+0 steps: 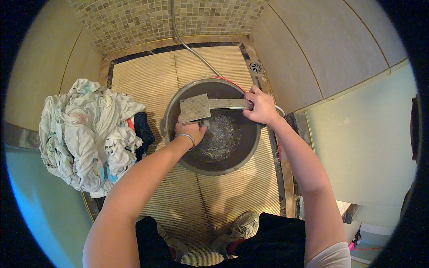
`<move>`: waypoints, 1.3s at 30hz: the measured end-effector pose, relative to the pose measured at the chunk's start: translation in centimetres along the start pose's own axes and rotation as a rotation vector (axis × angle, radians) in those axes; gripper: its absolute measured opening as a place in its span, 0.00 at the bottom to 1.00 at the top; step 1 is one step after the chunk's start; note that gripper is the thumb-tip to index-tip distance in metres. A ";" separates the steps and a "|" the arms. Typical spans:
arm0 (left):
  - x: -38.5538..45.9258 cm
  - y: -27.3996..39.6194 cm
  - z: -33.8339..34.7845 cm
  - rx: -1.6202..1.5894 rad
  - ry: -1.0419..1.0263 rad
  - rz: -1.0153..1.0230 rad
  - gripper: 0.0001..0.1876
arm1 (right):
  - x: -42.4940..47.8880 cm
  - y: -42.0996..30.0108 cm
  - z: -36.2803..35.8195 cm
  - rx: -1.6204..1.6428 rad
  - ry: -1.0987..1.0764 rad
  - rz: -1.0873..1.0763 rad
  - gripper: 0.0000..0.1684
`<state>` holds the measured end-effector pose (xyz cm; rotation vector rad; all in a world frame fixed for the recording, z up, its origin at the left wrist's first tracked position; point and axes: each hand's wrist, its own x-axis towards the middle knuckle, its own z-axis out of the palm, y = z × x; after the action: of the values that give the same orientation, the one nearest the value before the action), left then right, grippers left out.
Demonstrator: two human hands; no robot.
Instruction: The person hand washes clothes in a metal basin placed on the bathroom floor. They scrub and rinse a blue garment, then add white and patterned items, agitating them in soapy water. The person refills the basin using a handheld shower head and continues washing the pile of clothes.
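My right hand grips the handle end of a square-headed metal handheld shower, its shiny surface mirroring the mosaic tiles. The shower lies level over a round dark grey bucket. Inside the bucket, water is splashing and bubbling. My left hand, with a silver bangle at the wrist, is just below the shower head, at the bucket's left side. Its fingers are partly hidden by the head, so whether they hold it is unclear.
A heap of pale, wet-looking laundry with a dark knitted piece stands left of the bucket. A metal shower hose crosses the ribbed floor from the mosaic wall. The round floor drain is at the back right.
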<state>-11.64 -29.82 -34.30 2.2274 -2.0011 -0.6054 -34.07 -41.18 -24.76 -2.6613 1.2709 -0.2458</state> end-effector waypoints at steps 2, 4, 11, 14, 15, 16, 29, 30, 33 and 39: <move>0.4 0.3 -0.8 -0.010 -0.196 -0.033 0.29 | -0.1 0.1 0.0 0.001 0.006 -0.001 0.15; 0.2 0.4 -1.1 -0.079 -0.154 -0.010 0.29 | -0.1 0.2 -0.1 0.003 0.009 0.002 0.16; 0.0 0.4 -1.1 -0.143 -0.045 -0.056 0.27 | 0.0 0.2 0.2 0.003 0.011 -0.006 0.16; 0.0 0.3 -0.6 -0.140 0.020 -0.017 0.28 | -0.1 0.3 0.1 -0.001 0.012 -0.004 0.16; 0.0 0.2 -0.4 -0.112 0.007 -0.009 0.28 | 0.0 0.2 0.1 -0.009 0.008 0.000 0.16; 0.0 0.1 -0.2 -0.085 -0.007 -0.001 0.28 | 0.0 0.1 0.1 -0.017 0.005 0.004 0.16; -1.6 1.1 -0.7 0.212 -0.699 0.261 0.24 | 0.0 0.2 0.1 -0.008 0.013 -0.013 0.15; -1.5 1.3 -1.0 0.228 -0.709 0.265 0.23 | 0.0 0.2 0.1 -0.007 0.007 -0.010 0.15; -1.2 0.8 -0.2 0.246 -0.719 0.278 0.22 | 0.1 0.2 0.0 -0.013 0.005 -0.013 0.15; -1.3 0.8 -0.3 0.249 -0.682 0.302 0.21 | 0.1 0.2 0.0 -0.010 -0.005 -0.011 0.16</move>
<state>-12.36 -28.75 -33.43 1.9223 -2.7948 -1.2629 -34.15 -41.37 -24.78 -2.6761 1.2603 -0.2350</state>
